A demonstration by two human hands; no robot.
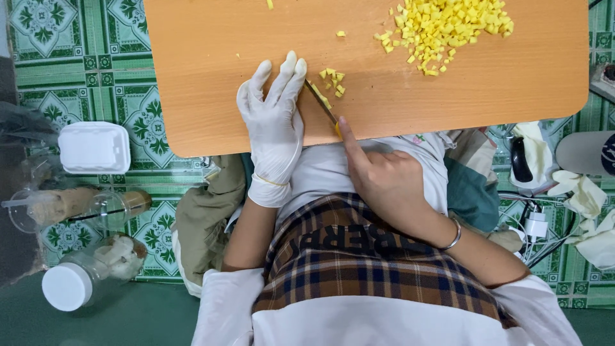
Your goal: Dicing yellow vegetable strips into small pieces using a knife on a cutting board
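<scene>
While the left hand (274, 131), covered by a white glove, is laid flat and open on the wooden surface (211, 77) with its fingers spread toward the far side, a small knife (321, 106) is gripped in the bare right hand (384, 179), whose index finger is stretched along the yellow handle. The thin blade is held at a slant just beside the gloved fingertips, its tip near a small cluster of yellow diced pieces (331, 81) lying on the surface. A much larger heap of yellow cubes (448, 25) is spread near the far right part of the surface, well apart from both hands, with a few stray bits scattered between the heap and the cluster. A metal bangle (453, 237) is worn on the right wrist. On the patterned green floor (51, 32) to the left, a white foam box (94, 147) is seen, and nearer the person two clear plastic cups (70, 208) are lying on their sides beside a clear jar with a white lid (77, 279). To the right of the person, crumpled whitish gloves (586, 205) and a white charger with cable (537, 225) are lying on the floor
</scene>
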